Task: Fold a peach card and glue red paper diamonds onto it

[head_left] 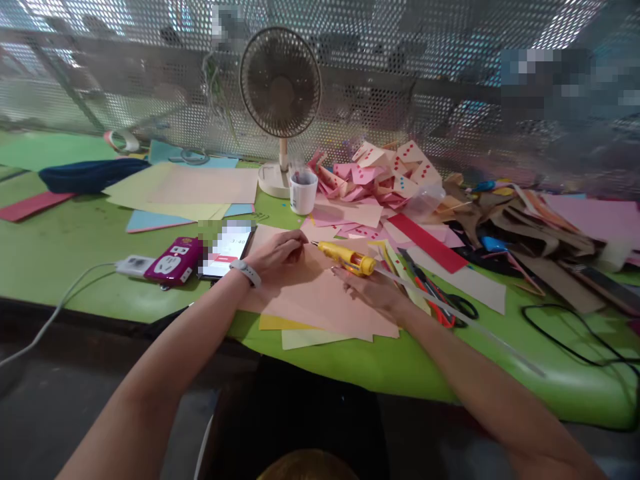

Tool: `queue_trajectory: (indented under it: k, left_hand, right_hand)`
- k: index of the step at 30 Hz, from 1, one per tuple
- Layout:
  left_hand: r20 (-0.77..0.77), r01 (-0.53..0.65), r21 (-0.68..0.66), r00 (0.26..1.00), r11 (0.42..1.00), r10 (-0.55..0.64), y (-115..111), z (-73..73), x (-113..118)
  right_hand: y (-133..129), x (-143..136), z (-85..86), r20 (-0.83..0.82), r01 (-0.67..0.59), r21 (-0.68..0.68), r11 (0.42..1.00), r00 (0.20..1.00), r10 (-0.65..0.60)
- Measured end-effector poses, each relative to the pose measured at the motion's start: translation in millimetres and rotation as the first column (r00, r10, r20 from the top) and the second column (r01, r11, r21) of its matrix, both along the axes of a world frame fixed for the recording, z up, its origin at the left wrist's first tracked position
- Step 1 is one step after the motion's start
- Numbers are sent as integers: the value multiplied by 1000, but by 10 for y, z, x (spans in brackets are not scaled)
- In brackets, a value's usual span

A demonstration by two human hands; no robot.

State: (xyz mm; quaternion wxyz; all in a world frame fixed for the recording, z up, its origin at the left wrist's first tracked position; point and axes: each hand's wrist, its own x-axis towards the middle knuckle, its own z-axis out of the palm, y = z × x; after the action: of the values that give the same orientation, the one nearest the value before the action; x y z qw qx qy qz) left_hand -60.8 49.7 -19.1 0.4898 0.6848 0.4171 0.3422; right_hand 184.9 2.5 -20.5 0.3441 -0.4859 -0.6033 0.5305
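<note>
A yellow glue gun [345, 257] with a long clear glue stick [465, 323] trailing from its back is held in my right hand [367, 288], over pale pink paper sheets [315, 300]. The nozzle points left toward my left hand [283, 250]. My left hand rests on the upper left of the pink sheets, its fingers bent together; what lies under the fingertips, if anything, is too small to make out. Yellow and cream sheets [305, 339] stick out beneath the pink ones.
A phone [230, 248] and a purple power adapter [175, 261] lie left. Behind stand a fan [281, 90] and a white cup [303, 193], beside piled folded paper [380, 173]. Scissors [463, 308], a red strip [429, 244] and a black cable [560, 347] lie right.
</note>
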Motion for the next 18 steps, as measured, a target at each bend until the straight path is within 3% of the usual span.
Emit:
queue_trajectory:
  k: [5,13,18]
  left_hand:
    - [-15,11,5,1000,1000,-11,-15,0,-3]
    - [-12,6,-14,1000,1000,-6,-47,33,19]
    - [-14,8,15,1000,1000,-8,-47,27,14]
  right_hand:
    - [-75,-29,8,41,14,-25,1000,999,-13]
    - [-33,-63,-131,55,49,21,999,997,-50]
    - [-59,-86,-64,94,46,7,999,995,-46]
